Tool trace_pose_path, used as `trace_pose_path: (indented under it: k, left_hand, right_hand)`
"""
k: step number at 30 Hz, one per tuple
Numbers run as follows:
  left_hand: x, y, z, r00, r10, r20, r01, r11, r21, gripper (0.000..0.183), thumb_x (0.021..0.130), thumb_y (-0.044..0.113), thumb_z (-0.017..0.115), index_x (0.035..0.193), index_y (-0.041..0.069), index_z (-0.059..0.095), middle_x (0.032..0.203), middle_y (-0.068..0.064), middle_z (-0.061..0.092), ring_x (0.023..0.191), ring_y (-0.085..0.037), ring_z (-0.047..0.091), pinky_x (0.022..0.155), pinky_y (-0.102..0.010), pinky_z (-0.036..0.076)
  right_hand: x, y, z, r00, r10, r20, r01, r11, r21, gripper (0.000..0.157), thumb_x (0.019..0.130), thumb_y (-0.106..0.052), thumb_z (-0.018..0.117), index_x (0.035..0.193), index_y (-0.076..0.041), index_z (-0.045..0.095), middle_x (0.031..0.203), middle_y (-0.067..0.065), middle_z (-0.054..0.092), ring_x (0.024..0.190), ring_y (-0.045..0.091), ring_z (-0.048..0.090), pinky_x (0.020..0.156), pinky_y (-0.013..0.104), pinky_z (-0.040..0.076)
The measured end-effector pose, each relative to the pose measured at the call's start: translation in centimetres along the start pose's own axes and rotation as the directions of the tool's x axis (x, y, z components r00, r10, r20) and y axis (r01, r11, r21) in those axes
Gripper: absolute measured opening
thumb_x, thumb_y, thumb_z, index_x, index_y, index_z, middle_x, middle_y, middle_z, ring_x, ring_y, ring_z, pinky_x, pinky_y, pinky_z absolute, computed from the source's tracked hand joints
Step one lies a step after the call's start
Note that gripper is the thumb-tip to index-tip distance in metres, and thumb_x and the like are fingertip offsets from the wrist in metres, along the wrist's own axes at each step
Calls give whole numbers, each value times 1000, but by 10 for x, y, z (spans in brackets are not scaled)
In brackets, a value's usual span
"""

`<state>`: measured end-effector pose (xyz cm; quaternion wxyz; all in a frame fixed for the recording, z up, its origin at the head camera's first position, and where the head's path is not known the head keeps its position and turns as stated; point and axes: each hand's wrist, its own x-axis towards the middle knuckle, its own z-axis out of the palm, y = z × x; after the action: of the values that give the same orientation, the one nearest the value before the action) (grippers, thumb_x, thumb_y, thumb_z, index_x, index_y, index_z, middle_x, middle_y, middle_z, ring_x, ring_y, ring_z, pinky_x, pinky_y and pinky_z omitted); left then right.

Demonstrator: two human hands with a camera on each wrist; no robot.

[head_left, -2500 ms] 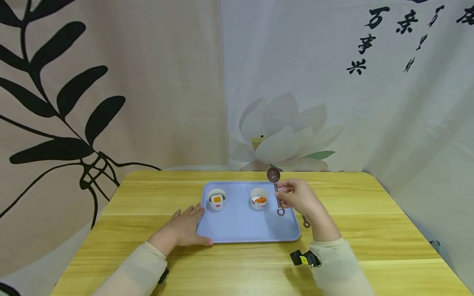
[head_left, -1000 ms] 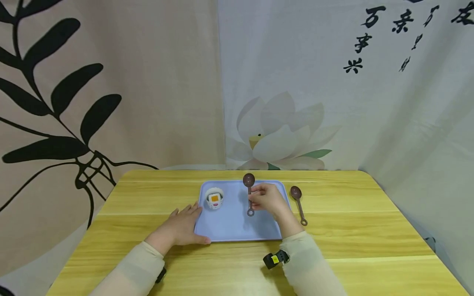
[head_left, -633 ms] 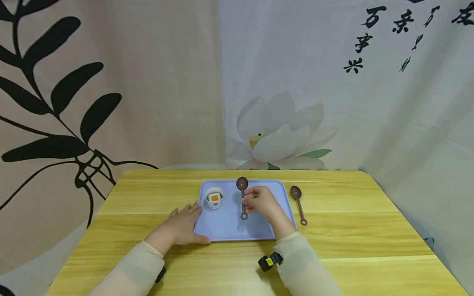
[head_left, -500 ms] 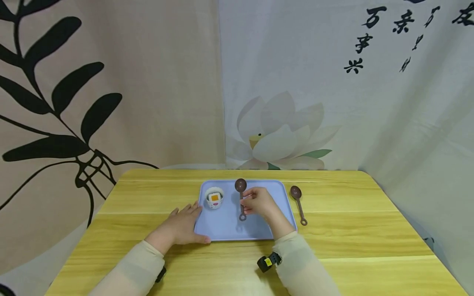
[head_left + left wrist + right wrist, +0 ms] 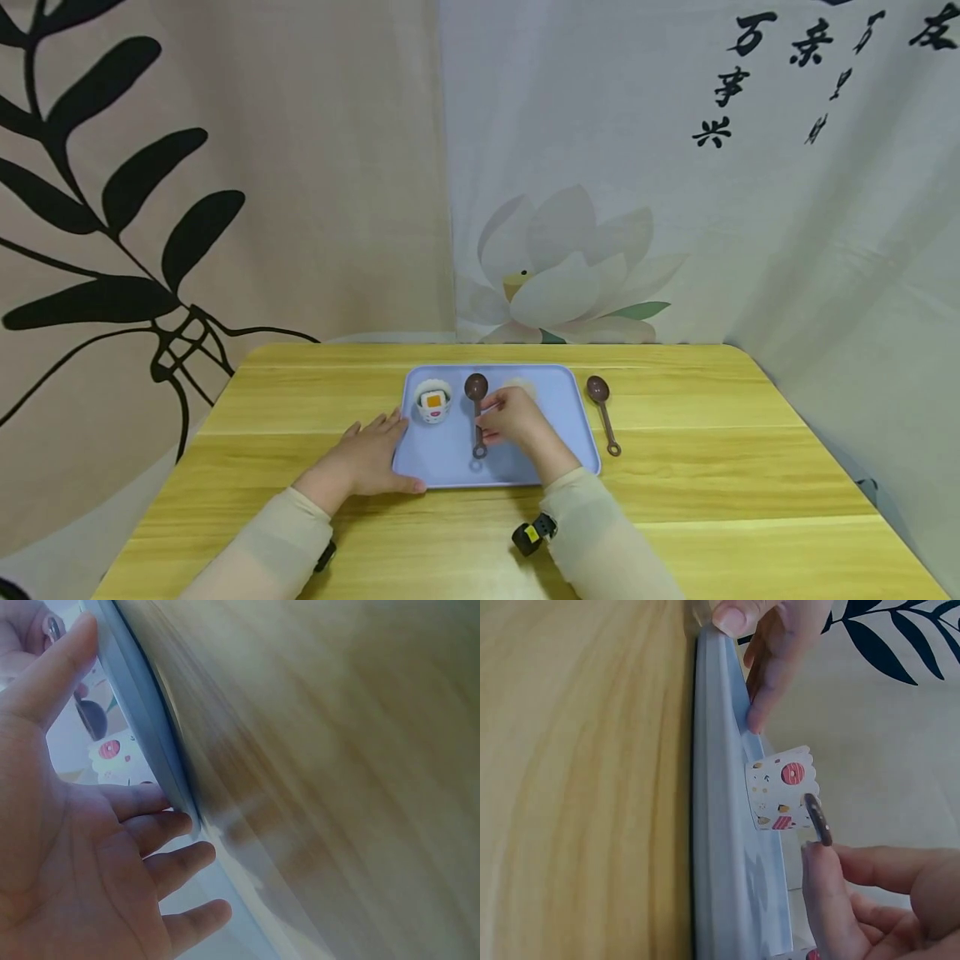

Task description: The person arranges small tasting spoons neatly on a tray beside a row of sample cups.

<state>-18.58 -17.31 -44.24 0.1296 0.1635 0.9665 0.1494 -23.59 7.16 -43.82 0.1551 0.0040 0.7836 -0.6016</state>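
Note:
My right hand (image 5: 513, 417) pinches a brown spoon (image 5: 476, 386) by its handle between thumb and fingers, bowl toward the back, low over the lilac tray (image 5: 442, 468). In the right wrist view the end of the spoon handle (image 5: 819, 821) shows at the fingertips. My left hand (image 5: 363, 460) rests against the tray's left edge, fingers extended and thumb at the front edge. Left of the spoon stands a printed paper cup (image 5: 434, 414) holding a white piece with an orange patch. Another paper cup (image 5: 520, 384) is mostly hidden behind my right hand.
A second brown spoon (image 5: 598, 388) lies on the wooden table (image 5: 720, 467), just right of the tray. Printed cloth (image 5: 360, 167) hangs behind the table's back edge.
My right hand has carried the spoon leftward from over the tray's right side to between the two cups, then lower and nearer the front. The left hand stays at the tray's edge.

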Motion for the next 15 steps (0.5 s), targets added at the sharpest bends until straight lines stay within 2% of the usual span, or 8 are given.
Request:
trace_pose_path:
  k: [9,15]
  left_hand:
    - [-1,1,-1,1000,7,-6,-7,1000,-3,118,72,68,77,151,-9,34,158,-28,29,143,-50,28,112,-71,17]
    - [-1,2,-1,1000,1,-8,-1,1000,-2,118,72,69,77,150,-9,35,158,-28,29,143,-50,29,112,-71,18]
  right_hand:
    - [0,3,7,1000,21,-9,-21,998,-62,18,86,13,68,102,10,60,73,10,61,55,16,60,56,33,60]
    - [1,8,12,999,36,-2,-37,998,-60,18,85,15,68,100,10,59,68,8,58,53,16,59,56,34,60]
